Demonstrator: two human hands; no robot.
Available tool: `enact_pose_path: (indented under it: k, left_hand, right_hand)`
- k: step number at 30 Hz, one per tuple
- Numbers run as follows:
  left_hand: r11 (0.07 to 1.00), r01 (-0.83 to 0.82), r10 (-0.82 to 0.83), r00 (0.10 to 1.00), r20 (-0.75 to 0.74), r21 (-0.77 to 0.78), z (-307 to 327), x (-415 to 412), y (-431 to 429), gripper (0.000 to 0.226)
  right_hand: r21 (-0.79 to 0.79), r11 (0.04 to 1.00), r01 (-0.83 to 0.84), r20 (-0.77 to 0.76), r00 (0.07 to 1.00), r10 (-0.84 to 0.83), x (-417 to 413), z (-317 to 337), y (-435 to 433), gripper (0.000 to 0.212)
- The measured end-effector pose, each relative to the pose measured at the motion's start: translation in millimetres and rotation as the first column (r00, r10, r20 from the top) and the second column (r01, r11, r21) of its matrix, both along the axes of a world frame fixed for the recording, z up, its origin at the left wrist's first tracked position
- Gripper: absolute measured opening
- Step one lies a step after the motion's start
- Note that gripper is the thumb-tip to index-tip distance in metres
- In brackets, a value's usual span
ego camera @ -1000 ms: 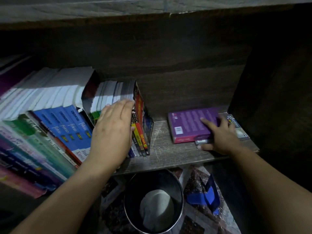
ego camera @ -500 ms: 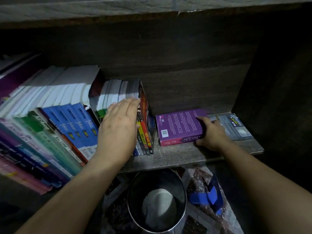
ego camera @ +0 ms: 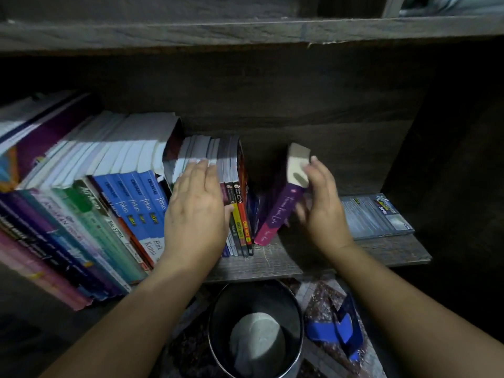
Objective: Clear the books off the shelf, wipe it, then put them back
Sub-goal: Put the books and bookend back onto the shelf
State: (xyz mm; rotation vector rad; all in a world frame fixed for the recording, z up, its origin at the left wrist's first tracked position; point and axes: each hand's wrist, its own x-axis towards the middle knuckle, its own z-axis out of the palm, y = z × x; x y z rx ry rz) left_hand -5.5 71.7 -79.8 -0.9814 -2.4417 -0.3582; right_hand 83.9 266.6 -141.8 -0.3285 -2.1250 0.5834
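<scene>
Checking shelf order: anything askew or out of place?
The purple book leans tilted beside the upright row, gripped by the right hand. A grey-blue book lies flat at the right end of the shelf.

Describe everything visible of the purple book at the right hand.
The purple book is a paperback: purple spine fading to pink at its foot, pale script lettering, cream page edges on top. It stands on the wooden shelf, top tilted right, just right of the upright row of books. The right hand holds its right side; blur hides the finger placement.
</scene>
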Motion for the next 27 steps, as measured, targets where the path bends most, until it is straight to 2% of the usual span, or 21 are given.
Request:
enact_pose_path:
  k: [1,2,3,5,7,11,12,13,14,16,17,19,20,23,27]
  left_hand:
    - [1.0,-0.013,0.012,1.0,-0.007,-0.025,0.1,-0.8,-0.7,0.074]
    - [0.999,-0.015,0.014,1.0,-0.022,-0.049,1.1,-2.0,-1.3,0.074]
    - [0.998,-0.011,0.009,0.999,-0.031,-0.065,2.4,-3.4,-1.8,0.073]
    - [0.996,-0.003,0.002,1.0,-0.008,-0.087,7.1,-2.0,-2.7,0.072]
    - [0.997,0.016,-0.016,1.0,-0.006,-0.08,7.5,-1.8,-3.9,0.074]
    - [0.99,0.091,-0.095,0.995,-0.037,-0.109,4.1,-2.8,-2.1,0.08]
    - [0.986,0.11,-0.117,0.992,-0.045,-0.128,3.4,-3.7,-0.8,0.08]
    - [0.982,0.124,-0.133,0.99,-0.055,-0.146,2.6,-5.1,0.5,0.078]
    - [0.979,0.134,-0.145,0.987,-0.062,-0.15,2.4,-6.7,1.7,0.074]
    - [0.981,0.158,-0.167,0.984,-0.069,-0.114,1.5,-10.1,3.5,0.063]
    - [0.982,0.166,-0.173,0.982,-0.072,-0.094,0.8,-11.0,4.5,0.058]
    - [0.983,0.17,-0.176,0.981,-0.083,-0.073,-1.6,-12.1,6.4,0.053]
    - [0.983,0.17,-0.176,0.98,-0.092,-0.067,-2.9,-12.5,7.1,0.052]
    - [0.983,0.168,-0.175,0.978,-0.116,-0.069,-4.9,-12.5,7.5,0.053]
    - [0.985,0.159,-0.167,0.978,-0.122,-0.072,-4.7,-12.7,7.7,0.055]
  right_hand:
    - [-0.232,0.972,-0.034,0.002,0.999,0.036,-3.6,6.2,-8.9,0.077]
    - [-0.448,0.891,-0.076,0.016,0.996,0.093,-7.3,11.2,-16.8,0.074]
    - [-0.594,0.795,-0.119,0.044,0.983,0.18,-10.5,13.6,-23.4,0.066]
    - [-0.7,0.694,-0.167,0.161,0.91,0.381,-14.3,10.1,-31.1,0.06]
    - [-0.761,0.608,-0.225,0.196,0.814,0.547,-15.1,2.0,-35.1,0.069]
    - [-0.799,0.541,-0.261,0.191,0.743,0.641,-12.0,-1.5,-21.4,0.074]
    - [-0.792,0.558,-0.248,0.222,0.735,0.641,-9.4,1.9,-17.2,0.073]
    - [-0.75,0.625,-0.216,0.3,0.731,0.613,-6.4,3.7,-12.5,0.071]
    - [-0.654,0.74,-0.156,0.439,0.718,0.539,-2.6,4.5,-7.0,0.068]
    - [-0.276,0.961,0.007,0.76,0.614,0.213,5.3,0.0,8.5,0.063]
    - [-0.067,0.995,0.08,0.855,0.519,0.015,9.9,-5.6,17.1,0.066]
    - [0.193,0.961,0.2,0.913,0.322,-0.25,21.1,-21.0,37.2,0.083]
    - [0.227,0.937,0.267,0.918,0.262,-0.297,27.5,-26.8,47.5,0.092]
    - [0.144,0.864,0.483,0.926,0.243,-0.29,50.3,-36.6,76.0,0.11]
    - [0.087,0.769,0.634,0.913,0.258,-0.315,73.9,-42.1,95.7,0.115]
